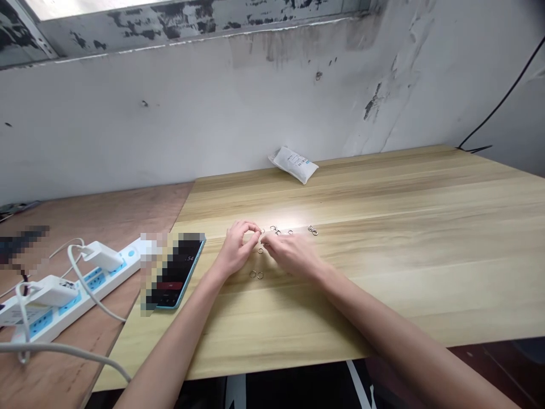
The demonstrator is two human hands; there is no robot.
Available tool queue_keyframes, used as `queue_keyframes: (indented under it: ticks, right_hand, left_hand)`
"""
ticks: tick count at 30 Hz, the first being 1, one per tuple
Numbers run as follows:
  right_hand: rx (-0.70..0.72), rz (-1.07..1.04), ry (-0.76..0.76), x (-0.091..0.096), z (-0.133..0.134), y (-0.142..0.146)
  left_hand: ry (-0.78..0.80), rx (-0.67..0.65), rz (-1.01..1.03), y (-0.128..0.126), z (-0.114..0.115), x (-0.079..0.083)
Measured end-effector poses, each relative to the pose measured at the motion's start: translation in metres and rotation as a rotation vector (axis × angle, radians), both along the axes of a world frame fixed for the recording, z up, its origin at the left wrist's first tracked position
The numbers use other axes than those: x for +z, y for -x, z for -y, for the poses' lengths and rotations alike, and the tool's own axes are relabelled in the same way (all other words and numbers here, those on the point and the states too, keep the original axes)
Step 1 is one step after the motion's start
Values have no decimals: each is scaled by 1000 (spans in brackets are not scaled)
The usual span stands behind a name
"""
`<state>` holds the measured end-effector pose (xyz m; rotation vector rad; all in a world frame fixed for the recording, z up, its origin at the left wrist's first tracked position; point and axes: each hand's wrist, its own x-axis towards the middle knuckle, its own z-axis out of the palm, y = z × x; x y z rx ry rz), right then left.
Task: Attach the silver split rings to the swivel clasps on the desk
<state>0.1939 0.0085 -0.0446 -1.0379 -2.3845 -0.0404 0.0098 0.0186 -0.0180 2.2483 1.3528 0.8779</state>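
Observation:
Both my hands meet over the middle of a light wooden table (383, 238). My left hand (237, 250) is curled, its thumb and fingertips pinched on a small metal ring (260, 231). My right hand (289, 254) lies knuckles up, fingers closed toward the left hand; what it pinches is too small to make out. Several small metal rings (256, 274) lie loose on the wood just below and beyond the hands, and a small metal clasp (313, 230) rests to the right.
A phone (176, 272) with a lit screen lies left of my left hand. A white power strip (72, 295) with chargers and cables sits on the darker table at far left. A white packet (293, 163) lies by the wall.

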Motion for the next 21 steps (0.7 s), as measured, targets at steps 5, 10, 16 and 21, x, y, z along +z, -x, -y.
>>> queue_keyframes:
  ticks: [5,10,16,21]
  right_hand:
    - [-124,-234,71,12,-7,-15]
    - [-161,-178,91,14,0,-46]
    - [-83,-6,87,2,41,-69]
    - [-90,19,182,-2,70,-70]
  left_hand:
    - [-65,-65,-152,9,-5,-5]
    - [-147,-210,-379,17,-8,-7]
    - [-151,-221,-381,19,9,-9]
    - [-86,-200,-393,13,36,-19]
